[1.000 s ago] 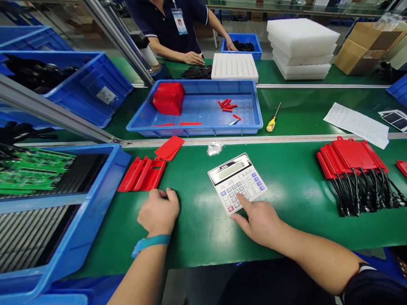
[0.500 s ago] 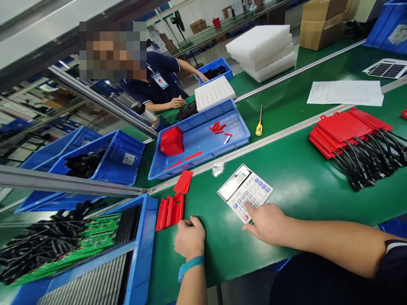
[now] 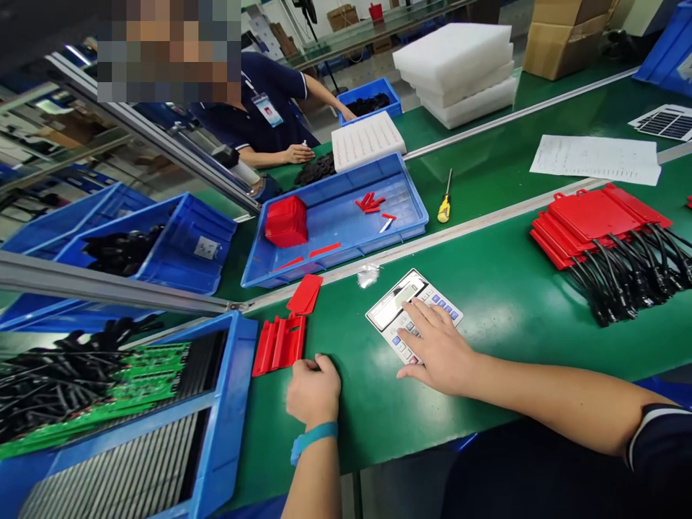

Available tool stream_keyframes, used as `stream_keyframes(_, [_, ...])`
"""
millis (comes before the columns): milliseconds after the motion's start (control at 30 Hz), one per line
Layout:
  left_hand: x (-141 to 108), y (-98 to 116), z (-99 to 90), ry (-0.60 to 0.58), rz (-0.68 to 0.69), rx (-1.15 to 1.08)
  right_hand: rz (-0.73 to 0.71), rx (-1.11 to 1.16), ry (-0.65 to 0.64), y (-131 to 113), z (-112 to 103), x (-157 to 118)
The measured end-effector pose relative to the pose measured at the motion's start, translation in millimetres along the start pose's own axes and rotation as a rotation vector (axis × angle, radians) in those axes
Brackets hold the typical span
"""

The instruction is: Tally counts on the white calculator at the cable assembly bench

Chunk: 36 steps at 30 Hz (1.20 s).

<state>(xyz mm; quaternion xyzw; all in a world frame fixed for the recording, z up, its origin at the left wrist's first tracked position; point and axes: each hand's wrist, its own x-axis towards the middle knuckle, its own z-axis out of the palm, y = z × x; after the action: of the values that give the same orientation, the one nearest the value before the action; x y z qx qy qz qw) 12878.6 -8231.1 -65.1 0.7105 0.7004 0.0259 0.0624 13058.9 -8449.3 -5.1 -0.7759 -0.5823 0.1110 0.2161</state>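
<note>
My right hand (image 3: 435, 344) lies with fingers spread over a white calculator (image 3: 390, 308), covering many of its keys. The calculator rests slantwise on the green table (image 3: 373, 425). My left hand (image 3: 313, 389), a blue band (image 3: 314, 440) at its wrist, rests on the table with curled fingers; whether anything is inside them is hidden. Just beyond it sits a red ribbed plastic housing (image 3: 280, 346), with flat red plates (image 3: 305, 294) behind.
A blue tray (image 3: 335, 257) with red parts stands ahead. At left, a blue bin (image 3: 221, 425) holds green circuit boards (image 3: 154, 371). Red cases with black cables (image 3: 605, 216) lie right; a yellow screwdriver (image 3: 444, 209) lies farther back. A co-worker (image 3: 270, 94) sits opposite.
My right hand has gone from one pointing finger on the lower keys to spread fingers farther up the calculator. My left hand stays curled beside the red housing. The view has shifted slightly.
</note>
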Motion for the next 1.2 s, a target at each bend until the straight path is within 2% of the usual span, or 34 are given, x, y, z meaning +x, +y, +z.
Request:
stream_keyframes(133, [3, -2, 4.6, 0.02, 0.0, -0.008, -0.001, 0.0, -0.064, 11, 10, -1])
stream_keyframes(300, [5, -3, 6.9, 0.034, -0.017, -0.026, -0.018, -0.034, 0.071, 18, 5, -21])
stream_keyframes(433, [4, -2, 5.4, 0.051, -0.002, -0.027, -0.053, -0.051, 0.099, 20, 2, -28])
stream_keyframes(667, [5, -1, 2.9, 0.027, -0.008, -0.017, -0.065, -0.062, 0.024, 27, 7, -27])
stream_keyframes(867, [3, 0, 0.2, 0.011, -0.006, -0.024, -0.021, -0.083, 0.154, 42, 0, -23])
stream_keyframes(967, [4, -2, 1.4, 0.009, -0.006, -0.027, -0.012, -0.103, 0.131, 47, -1, -19])
stream_keyframes(1067, [6, -3, 2.5, 0.008, 0.0, -0.031, 0.016, -0.102, 0.069, 47, 1, -18])
stream_keyframes(1200, [5, -1, -1.2, -0.007, 0.0, -0.033, -0.051, -0.089, 0.119, 37, 3, -19])
